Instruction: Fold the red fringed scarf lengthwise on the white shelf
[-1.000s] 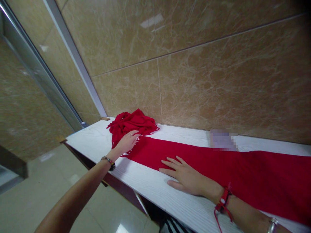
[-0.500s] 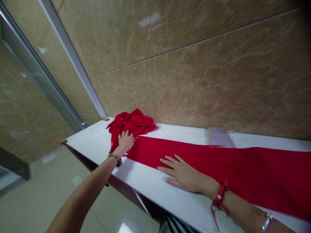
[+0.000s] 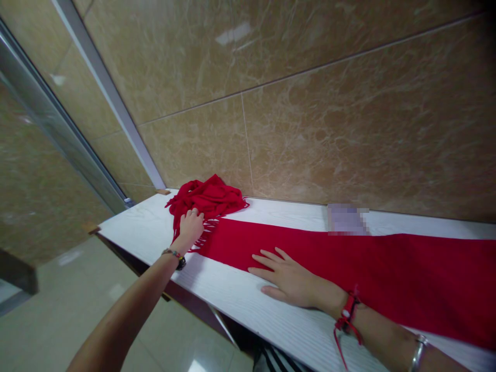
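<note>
A long red scarf (image 3: 349, 263) lies flat along the white tabletop, with its fringed end toward the left. Beside that fringe, a second red scarf (image 3: 211, 197) lies in a crumpled heap. My left hand (image 3: 191, 227) rests at the heap's near edge, just left of the flat scarf's fringe, fingers extended and slightly bent. My right hand (image 3: 289, 279) lies palm down with fingers spread, partly on the flat scarf's near edge and partly on the bare tabletop.
The white table (image 3: 232, 284) stands against a brown marble-tiled wall (image 3: 349, 129). A blurred pale block (image 3: 346, 219) sits at the table's back, behind the flat scarf. Tiled floor (image 3: 77, 305) lies beyond the table's left front edge.
My left hand has shifted a little left, off the fringe, leaving more of the strands visible. My right hand stays in place on the scarf's edge.
</note>
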The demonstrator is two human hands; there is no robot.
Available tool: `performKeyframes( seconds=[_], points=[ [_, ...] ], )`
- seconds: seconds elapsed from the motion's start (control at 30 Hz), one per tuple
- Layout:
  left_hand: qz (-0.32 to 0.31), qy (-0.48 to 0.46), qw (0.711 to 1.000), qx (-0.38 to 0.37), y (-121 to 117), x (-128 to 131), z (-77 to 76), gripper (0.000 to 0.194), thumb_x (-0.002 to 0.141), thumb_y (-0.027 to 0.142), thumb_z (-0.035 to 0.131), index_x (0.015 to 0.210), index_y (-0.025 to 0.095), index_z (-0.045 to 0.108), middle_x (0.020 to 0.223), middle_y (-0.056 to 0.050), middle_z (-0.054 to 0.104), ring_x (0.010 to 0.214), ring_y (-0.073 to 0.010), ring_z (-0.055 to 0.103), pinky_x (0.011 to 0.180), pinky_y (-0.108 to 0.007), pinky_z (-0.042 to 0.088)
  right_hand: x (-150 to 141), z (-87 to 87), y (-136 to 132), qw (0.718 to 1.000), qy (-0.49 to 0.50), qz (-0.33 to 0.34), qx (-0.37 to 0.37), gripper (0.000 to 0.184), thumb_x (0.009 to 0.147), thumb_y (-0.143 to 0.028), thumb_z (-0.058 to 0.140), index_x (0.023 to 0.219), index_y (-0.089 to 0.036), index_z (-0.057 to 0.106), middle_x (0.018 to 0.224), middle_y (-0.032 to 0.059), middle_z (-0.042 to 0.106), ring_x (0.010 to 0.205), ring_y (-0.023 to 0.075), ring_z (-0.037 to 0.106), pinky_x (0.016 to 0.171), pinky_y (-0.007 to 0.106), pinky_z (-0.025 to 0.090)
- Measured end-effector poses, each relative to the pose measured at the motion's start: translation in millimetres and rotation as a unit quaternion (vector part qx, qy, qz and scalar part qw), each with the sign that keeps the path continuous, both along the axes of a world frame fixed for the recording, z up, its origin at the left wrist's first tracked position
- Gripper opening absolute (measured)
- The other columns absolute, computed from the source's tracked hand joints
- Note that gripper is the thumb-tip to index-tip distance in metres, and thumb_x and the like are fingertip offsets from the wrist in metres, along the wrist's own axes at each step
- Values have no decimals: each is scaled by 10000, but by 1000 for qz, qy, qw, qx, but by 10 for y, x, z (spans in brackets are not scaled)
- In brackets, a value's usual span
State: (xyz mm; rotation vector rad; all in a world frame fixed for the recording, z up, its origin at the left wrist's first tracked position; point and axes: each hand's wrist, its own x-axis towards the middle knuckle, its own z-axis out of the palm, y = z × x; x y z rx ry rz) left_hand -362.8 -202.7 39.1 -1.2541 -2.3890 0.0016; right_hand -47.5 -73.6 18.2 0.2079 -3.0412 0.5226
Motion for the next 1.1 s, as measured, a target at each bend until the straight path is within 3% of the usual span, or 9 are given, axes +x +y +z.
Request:
performKeyframes(
  seconds=[0.17,0.27,0.37,0.43,0.63,0.73,0.9,1.0,1.1],
  points=[
    [-123,-37,989,-79,51,55,-53,332,858,244,405,1164,263,532,1224,-33,505,1107,-163,452,947,-301,360,-5,-16,2,1000,1,1,7,479,895,-442,330,1343,-272,349,1429,91,275,1312,284,184,1036,533,103],
    [-42,-51,995,-79,-25,67,-150,337,869,349,396,1170,277,529,1245,-34,517,1152,-223,432,970,-429,328,-5,-16,-1,1000,3,0,7,476,897,-441,326,1341,-272,352,1428,91,277,1314,281,181,1036,535,102],
    [67,-21,997,-18,-98,134,-156,334,874,251,354,1094,148,583,1242,-158,502,1186,-364,373,945,-635,197,-3,-9,-5,1000,4,1,9,475,897,-442,327,1341,-277,350,1427,87,283,1314,280,181,1035,537,106],
    [83,1,997,5,-68,227,-127,340,866,203,340,1071,100,590,1303,-191,431,1233,-383,303,976,-637,112,-3,-8,-7,1000,7,1,9,474,895,-441,333,1340,-280,351,1425,85,287,1313,281,186,1035,535,109],
    [-169,-61,981,-80,290,357,-249,409,899,334,296,1255,212,455,1387,-43,370,1282,-158,296,1049,-322,244,-4,-26,-7,1000,9,-1,15,476,895,-440,333,1341,-274,351,1426,93,284,1311,285,189,1035,533,108],
    [-121,-83,985,-90,297,215,-348,441,907,333,244,1288,195,418,1363,-56,407,1251,-152,353,1026,-328,286,-3,-20,-7,1000,8,0,16,478,896,-440,326,1342,-270,352,1428,94,279,1310,284,191,1034,532,114],
    [-5,-54,997,-61,9,71,-212,402,883,326,312,1222,214,499,1316,-96,460,1244,-299,351,992,-590,198,2,-11,7,1000,7,7,18,483,897,-443,319,1346,-265,344,1425,94,287,1311,276,191,1033,529,116],
    [19,8,999,-26,-78,248,-51,354,862,252,354,1119,188,589,1364,-113,391,1296,-318,241,1032,-579,82,1,-23,16,1000,14,8,11,484,895,-441,328,1351,-281,329,1427,86,283,1314,270,183,1032,531,115],
    [-31,51,998,3,-22,581,-37,386,887,282,323,1193,176,533,1395,-126,336,1297,-290,253,1042,-521,162,-3,-21,14,1000,22,10,9,482,894,-449,326,1341,-269,352,1421,85,299,1310,260,199,1039,517,111]
  ],
)
